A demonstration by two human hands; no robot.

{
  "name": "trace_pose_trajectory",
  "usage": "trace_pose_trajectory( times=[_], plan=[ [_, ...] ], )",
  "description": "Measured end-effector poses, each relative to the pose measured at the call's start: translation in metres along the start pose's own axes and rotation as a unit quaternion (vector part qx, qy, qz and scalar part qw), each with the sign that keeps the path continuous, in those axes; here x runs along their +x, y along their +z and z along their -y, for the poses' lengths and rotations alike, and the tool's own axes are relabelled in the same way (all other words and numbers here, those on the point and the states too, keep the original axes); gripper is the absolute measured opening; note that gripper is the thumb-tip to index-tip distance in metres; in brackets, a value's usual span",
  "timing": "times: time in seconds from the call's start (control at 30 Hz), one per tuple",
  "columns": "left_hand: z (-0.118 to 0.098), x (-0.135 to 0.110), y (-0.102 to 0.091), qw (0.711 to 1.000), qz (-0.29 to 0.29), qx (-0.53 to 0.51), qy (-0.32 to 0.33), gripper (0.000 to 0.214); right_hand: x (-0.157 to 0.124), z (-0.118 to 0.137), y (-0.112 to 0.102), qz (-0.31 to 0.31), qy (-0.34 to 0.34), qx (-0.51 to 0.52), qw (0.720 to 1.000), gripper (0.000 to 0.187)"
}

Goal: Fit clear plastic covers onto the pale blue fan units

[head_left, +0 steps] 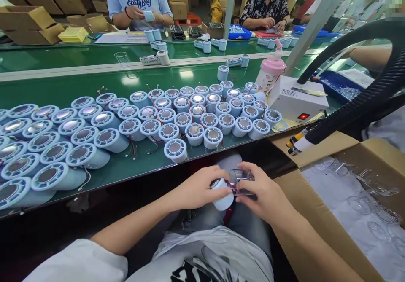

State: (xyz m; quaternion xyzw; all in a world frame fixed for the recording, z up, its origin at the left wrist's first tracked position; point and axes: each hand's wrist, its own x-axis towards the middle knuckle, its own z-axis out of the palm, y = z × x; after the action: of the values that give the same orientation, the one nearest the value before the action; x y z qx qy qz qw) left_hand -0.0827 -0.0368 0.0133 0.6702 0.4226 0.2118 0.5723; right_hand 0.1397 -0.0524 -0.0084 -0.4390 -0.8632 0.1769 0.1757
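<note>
Above my lap, my left hand (pixel 207 187) is closed around a light blue cylindrical housing (pixel 223 198), tilted on its side. My right hand (pixel 261 191) grips a clear plastic cup-shaped cover (pixel 239 176) by its sides. The cover's end faces the housing, close to it; whether they touch is hard to see. Dark red wires show between the two pieces. On the green bench beyond stand many similar blue housings; the nearest housing (pixel 175 150) has a round metallic centre and a slotted ring on top.
An open carton (pixel 297 181) of clear covers stands at my right. A white box (pixel 295 98) with a lit red switch and a black hose (pixel 351 115) are above it. A pink cup (pixel 270 74) stands behind. Two people work across the green bench (pixel 104 69).
</note>
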Motion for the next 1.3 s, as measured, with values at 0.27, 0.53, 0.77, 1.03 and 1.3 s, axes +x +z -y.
trace_pose_trajectory(
  times=[0.27, 0.53, 0.77, 1.03, 1.3],
  plan=[
    [0.024, -0.008, 0.002, 0.986, -0.104, 0.069, 0.108, 0.063, 0.001, 0.014, -0.008, 0.027, 0.113, 0.278, 0.954, 0.027],
    [0.043, -0.005, 0.001, 0.989, -0.015, 0.023, 0.148, 0.070, 0.007, 0.007, 0.002, -0.049, 0.229, 0.467, 0.852, 0.036],
    [0.034, -0.013, 0.008, 0.974, 0.005, -0.223, 0.041, 0.065, -0.001, 0.004, 0.001, -0.037, 0.133, 0.438, 0.888, 0.016],
    [0.028, -0.020, 0.004, 0.973, 0.032, -0.225, 0.033, 0.076, -0.015, 0.006, -0.001, -0.062, 0.020, 0.254, 0.965, 0.031],
    [0.019, -0.026, 0.000, 0.983, 0.031, -0.157, 0.088, 0.078, -0.013, 0.011, -0.007, -0.004, 0.085, 0.414, 0.906, 0.036]
  ],
)
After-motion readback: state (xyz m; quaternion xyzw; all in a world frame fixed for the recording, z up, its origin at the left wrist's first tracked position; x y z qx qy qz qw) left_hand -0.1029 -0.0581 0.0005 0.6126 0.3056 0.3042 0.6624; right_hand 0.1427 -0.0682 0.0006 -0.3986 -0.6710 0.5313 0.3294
